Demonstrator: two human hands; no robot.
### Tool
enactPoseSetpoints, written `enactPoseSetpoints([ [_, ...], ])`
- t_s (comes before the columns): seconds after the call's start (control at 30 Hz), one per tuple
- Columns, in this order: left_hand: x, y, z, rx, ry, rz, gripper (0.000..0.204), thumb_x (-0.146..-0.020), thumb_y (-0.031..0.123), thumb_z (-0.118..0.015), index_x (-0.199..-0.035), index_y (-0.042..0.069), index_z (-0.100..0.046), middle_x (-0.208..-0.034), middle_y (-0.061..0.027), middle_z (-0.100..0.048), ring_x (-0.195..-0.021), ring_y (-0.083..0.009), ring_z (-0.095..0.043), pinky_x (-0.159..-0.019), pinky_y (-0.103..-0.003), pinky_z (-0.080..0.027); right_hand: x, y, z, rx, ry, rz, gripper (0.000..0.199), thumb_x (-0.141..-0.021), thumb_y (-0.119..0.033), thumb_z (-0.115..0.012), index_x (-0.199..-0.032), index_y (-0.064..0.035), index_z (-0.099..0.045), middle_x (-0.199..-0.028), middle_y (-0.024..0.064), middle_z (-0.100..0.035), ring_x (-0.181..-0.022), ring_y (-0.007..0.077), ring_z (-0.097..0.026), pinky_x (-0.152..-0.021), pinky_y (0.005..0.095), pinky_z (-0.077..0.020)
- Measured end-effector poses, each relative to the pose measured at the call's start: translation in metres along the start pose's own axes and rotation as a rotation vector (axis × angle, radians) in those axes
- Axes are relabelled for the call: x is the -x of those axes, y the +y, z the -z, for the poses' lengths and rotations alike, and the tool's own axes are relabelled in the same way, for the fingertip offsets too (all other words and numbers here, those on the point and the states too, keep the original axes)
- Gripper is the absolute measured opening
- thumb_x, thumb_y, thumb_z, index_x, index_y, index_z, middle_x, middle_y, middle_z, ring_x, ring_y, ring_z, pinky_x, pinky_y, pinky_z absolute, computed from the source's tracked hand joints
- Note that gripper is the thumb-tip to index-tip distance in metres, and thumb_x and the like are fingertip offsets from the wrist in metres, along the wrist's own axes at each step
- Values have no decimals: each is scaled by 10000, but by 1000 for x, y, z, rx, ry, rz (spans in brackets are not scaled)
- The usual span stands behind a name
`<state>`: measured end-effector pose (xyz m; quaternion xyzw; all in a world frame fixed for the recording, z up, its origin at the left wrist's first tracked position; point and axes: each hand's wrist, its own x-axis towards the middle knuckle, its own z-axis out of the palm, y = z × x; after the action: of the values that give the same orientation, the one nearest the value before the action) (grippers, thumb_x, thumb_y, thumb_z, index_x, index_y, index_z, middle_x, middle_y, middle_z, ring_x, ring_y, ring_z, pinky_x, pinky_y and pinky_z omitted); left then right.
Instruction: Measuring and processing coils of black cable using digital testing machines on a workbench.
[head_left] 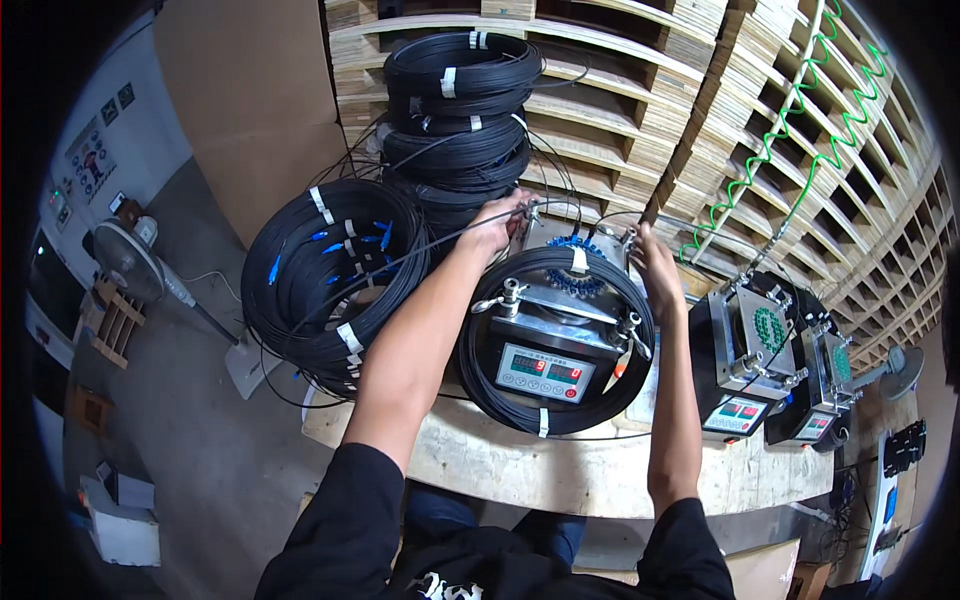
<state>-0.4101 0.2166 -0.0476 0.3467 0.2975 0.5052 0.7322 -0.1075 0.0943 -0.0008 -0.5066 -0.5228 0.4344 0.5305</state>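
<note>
A black benchtop machine with a metal top plate and a lit control panel (545, 375) stands before me. A coil of black cable (480, 385) with white ties hangs around its front and top. Blue connectors (575, 287) form a ring on the plate. My left hand (492, 226) reaches to the far left corner, its fingers closed at a metal clamp knob (533, 212). My right hand (656, 268) is at the far right corner, fingers bent against another clamp knob (629, 238). Two nearer clamps (512, 290) stand untouched.
Left of the machine lie stacked black cable coils (335, 200), some with blue connectors; a taller stack (460, 70) rises behind. Two similar machines (750, 350) with green connectors stand right on the wooden table (480, 470). Wooden pallets (610, 90) wall the back; green coiled hoses (770, 150) hang there.
</note>
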Motion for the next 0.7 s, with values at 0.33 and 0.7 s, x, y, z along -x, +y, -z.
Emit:
enactPoseSetpoints([
  [0.33,-7,-10,-30,21,354,-54,295,-863,301,-795,-752,68,-652,-690,-52,-664,-485,-127,-568,-419,-267,-429,52,-6,2,111,45,56,503,-1038,-385,-525,-1369,-8,-557,-1132,106,-647,-1019,153,-599,-908,274,-469],
  [0.7,38,7,-63,-451,161,-49,822,-928,795,-292,-1012,128,-764,-964,-90,-622,-927,-194,-519,-974,-444,-388,49,-2,-3,98,94,113,436,-1031,-343,-548,-1276,14,-603,-980,58,-625,-892,135,-566,-812,269,-461],
])
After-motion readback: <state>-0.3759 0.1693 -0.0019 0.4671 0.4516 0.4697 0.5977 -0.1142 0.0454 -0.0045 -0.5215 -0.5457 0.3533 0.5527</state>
